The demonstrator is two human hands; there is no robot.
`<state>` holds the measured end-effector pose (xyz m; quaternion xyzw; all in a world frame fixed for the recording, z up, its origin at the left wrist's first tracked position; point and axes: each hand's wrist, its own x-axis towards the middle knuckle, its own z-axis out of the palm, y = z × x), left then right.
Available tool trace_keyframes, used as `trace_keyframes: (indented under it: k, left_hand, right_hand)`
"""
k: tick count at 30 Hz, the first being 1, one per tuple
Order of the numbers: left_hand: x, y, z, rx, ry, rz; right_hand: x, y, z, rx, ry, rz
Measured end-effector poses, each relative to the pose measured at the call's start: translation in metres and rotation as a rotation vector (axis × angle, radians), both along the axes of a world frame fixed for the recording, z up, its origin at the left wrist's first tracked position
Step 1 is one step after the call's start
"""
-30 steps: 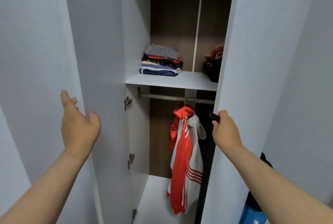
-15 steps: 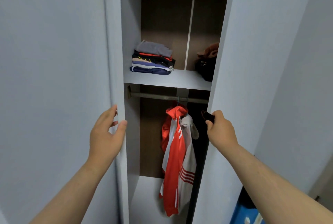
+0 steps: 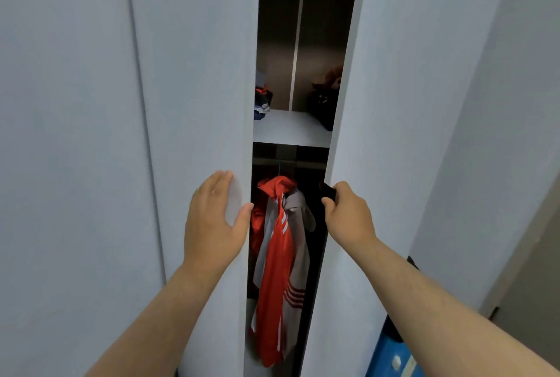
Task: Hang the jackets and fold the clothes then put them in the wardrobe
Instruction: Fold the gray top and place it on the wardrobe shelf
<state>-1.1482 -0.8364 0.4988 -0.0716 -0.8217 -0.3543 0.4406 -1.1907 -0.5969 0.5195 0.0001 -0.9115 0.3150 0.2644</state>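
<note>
The white wardrobe stands with both doors nearly together, leaving a narrow gap. My left hand (image 3: 213, 222) presses flat on the left door (image 3: 194, 73) near its edge. My right hand (image 3: 345, 216) grips the dark handle (image 3: 328, 191) on the edge of the right door (image 3: 394, 88). Through the gap a red and white jacket (image 3: 280, 270) hangs from the rail (image 3: 288, 161). On the shelf (image 3: 291, 129) above, only the end of the folded clothes stack (image 3: 262, 102) shows; a dark bag with a brown item (image 3: 325, 103) sits at the right.
A wall (image 3: 485, 103) runs along the right of the wardrobe. A blue object (image 3: 391, 358) lies low at the bottom right, beside a doorway edge (image 3: 521, 270).
Both doors have swung inward, the left one most, narrowing the gap. My left hand moved from the door's edge onto its face. Most of the folded stack is now hidden.
</note>
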Motion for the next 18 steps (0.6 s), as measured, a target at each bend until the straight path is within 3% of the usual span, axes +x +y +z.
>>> trace_keyframes:
  k: [11,18]
  left_hand:
    - [-0.063,0.035,0.011,-0.146,-0.040,0.010]
    - [-0.084,0.042,0.010,-0.252,-0.017,0.085]
  right_hand:
    - [-0.035,0.003,-0.002,0.109,0.040,0.182]
    - [-0.059,0.012,-0.001,0.333,0.111,0.207]
